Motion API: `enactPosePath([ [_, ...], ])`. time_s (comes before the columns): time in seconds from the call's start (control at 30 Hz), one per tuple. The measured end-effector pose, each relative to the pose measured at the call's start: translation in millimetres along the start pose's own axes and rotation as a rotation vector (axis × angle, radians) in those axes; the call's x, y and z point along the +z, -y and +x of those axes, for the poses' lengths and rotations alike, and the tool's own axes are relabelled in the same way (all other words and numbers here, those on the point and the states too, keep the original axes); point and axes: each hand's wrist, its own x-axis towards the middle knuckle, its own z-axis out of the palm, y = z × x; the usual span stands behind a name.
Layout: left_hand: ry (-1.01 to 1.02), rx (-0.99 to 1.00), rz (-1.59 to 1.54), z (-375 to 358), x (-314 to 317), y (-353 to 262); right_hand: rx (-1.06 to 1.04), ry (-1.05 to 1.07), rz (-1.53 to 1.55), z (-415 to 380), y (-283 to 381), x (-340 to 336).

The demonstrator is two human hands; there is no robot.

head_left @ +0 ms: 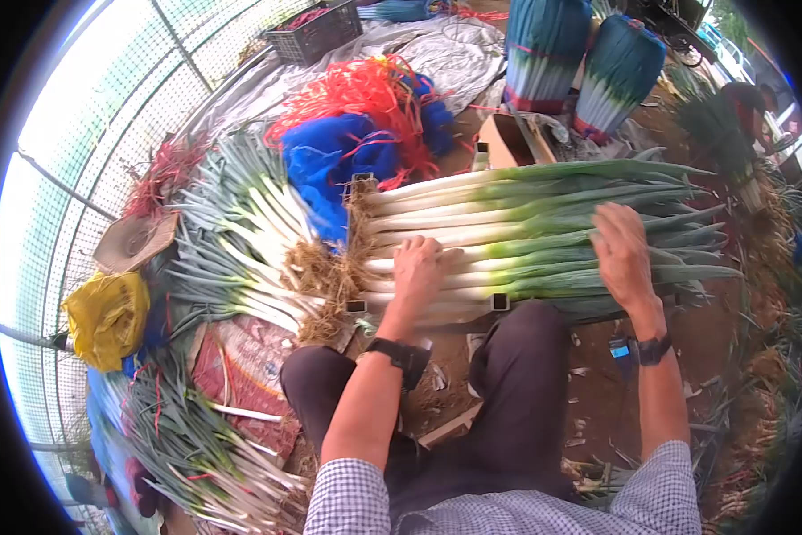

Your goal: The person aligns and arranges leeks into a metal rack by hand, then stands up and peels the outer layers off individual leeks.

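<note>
Long green onions [508, 214] lie side by side across a low metal frame [501, 302] in front of my knees, roots to the left and leaves to the right. My left hand [417, 272] rests on the white stalks near the root end, its fingers laid over them and slightly blurred. Over the green leaves, my right hand [622, 257] is held with fingers stretched out, palm toward the layer. Dark bands circle both wrists. Just left of the frame, a pile of loose green onions [263, 209] lies with its brown roots [316, 276] against the frame's end.
Behind the frame are blue netting [329, 156] and a heap of red ties [361, 98]. Two wrapped bundles [548, 53] stand at the back. A yellow bag [106, 319] sits at left, with another onion pile [205, 446] below. A black crate [316, 34] is farther back.
</note>
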Motion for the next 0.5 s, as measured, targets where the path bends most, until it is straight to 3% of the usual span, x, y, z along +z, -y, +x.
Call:
enactPosePath([
  [0.13, 0.024, 0.019, -0.016, 0, -10, 5, -0.056, 0.38, 0.272, 7, 31, 59],
  [0.3, 0.221, -0.064, -0.015, 12, -29, 19, -0.11, 0.32, 0.261, 8, 35, 51],
  [0.4, 0.194, -0.108, 0.045, 12, -30, 25, -0.107, 0.338, 0.309, 11, 34, 65],
  [0.5, 0.016, 0.091, 0.167, 24, -22, 23, -0.085, 0.346, 0.328, 12, 28, 73],
])
